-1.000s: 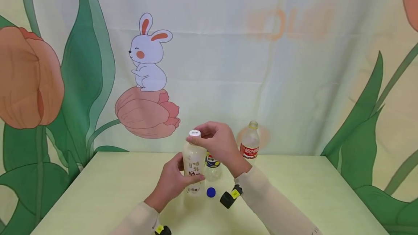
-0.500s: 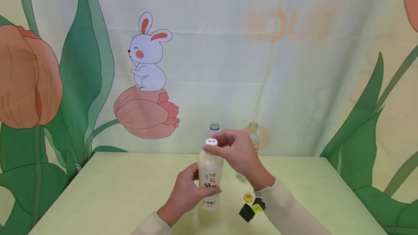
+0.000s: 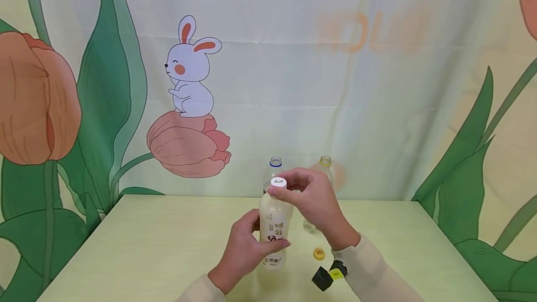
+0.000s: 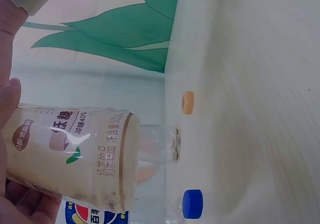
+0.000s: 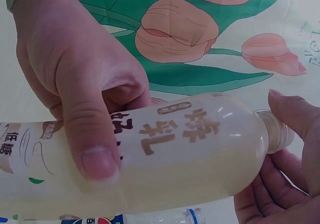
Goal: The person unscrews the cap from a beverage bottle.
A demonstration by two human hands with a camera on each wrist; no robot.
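Note:
A pale milk-tea bottle [image 3: 274,218] with a white cap [image 3: 278,182] is held upright over the table. Around its lower body my left hand [image 3: 249,243] is wrapped, thumb across the printed label. My right hand [image 3: 312,197] pinches the white cap between thumb and fingers. The left wrist view shows the bottle's base [image 4: 129,161] held off the tabletop. In the right wrist view the left thumb [image 5: 95,144] lies over the label, and the right fingers [image 5: 275,189] are at the bottle's neck.
Behind stand two uncapped clear bottles, one with a blue neck ring [image 3: 275,161], the other with a yellow one [image 3: 325,161]. A yellow cap [image 3: 319,253] and a blue cap [image 4: 192,204] lie on the table [image 3: 147,246]. A printed cloth [image 3: 268,83] hangs behind.
Both hands have carried the milk-tea bottle to the right and a little nearer. It now hides the blue cap in the head view, while the yellow cap has come into sight.

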